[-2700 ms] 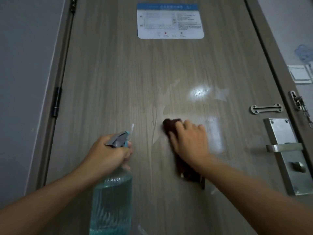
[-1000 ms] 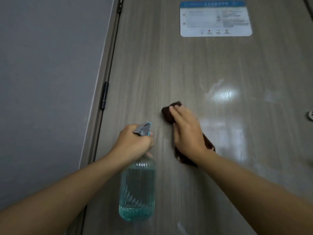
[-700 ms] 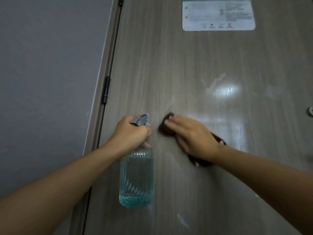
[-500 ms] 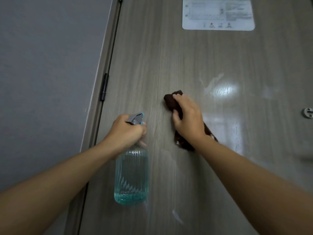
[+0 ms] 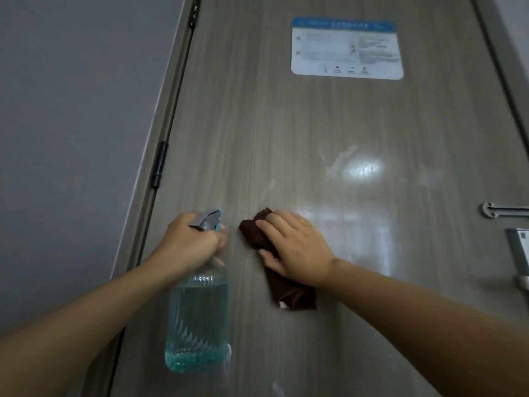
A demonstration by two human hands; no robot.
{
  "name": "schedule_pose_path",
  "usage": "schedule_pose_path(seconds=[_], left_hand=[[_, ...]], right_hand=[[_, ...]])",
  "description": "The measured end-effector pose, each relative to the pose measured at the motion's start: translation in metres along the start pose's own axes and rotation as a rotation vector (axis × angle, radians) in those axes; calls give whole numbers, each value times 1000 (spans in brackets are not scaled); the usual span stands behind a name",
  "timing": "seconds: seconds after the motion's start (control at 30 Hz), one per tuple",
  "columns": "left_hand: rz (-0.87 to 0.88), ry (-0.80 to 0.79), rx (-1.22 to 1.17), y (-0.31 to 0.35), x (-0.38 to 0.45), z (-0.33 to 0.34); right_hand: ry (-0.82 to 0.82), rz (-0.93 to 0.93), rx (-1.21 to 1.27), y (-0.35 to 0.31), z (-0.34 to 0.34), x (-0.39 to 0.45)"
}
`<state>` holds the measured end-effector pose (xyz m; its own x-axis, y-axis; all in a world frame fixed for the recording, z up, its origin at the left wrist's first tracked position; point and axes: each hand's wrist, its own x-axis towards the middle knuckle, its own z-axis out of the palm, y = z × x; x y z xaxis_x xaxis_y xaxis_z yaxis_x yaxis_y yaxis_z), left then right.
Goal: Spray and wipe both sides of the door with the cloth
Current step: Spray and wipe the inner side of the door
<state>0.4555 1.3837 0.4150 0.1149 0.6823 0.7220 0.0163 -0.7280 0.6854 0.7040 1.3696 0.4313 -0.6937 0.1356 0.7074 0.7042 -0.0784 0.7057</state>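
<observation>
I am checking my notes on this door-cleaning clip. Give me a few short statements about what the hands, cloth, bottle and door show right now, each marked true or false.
1. The left hand grips the spray bottle by its neck. True.
2. The right hand presses a white cloth against the door. False: the cloth is dark brown.
3. The bottle is empty. False: blue liquid fills most of it.
4. A blue-topped notice is fixed on the door above the hands. True.
5. The hinge lies to the right of the cloth. False: it is on the left edge of the door.
</observation>
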Motion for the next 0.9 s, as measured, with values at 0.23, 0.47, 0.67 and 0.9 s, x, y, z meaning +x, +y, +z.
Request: schedule_pose_path(seconds=[0.23, 0.47, 0.67, 0.9], left_hand=[[30, 30, -12, -2, 4, -1], [24, -49, -13, 7, -3, 0], [28, -37, 6, 9, 2, 1], [28, 55, -38, 23, 1, -7]], right_hand=[[126, 734, -184, 118, -31, 38], [261, 894, -30, 116, -27, 52], [16, 402, 95, -1, 0, 38], [-27, 226, 44, -7, 4, 19]])
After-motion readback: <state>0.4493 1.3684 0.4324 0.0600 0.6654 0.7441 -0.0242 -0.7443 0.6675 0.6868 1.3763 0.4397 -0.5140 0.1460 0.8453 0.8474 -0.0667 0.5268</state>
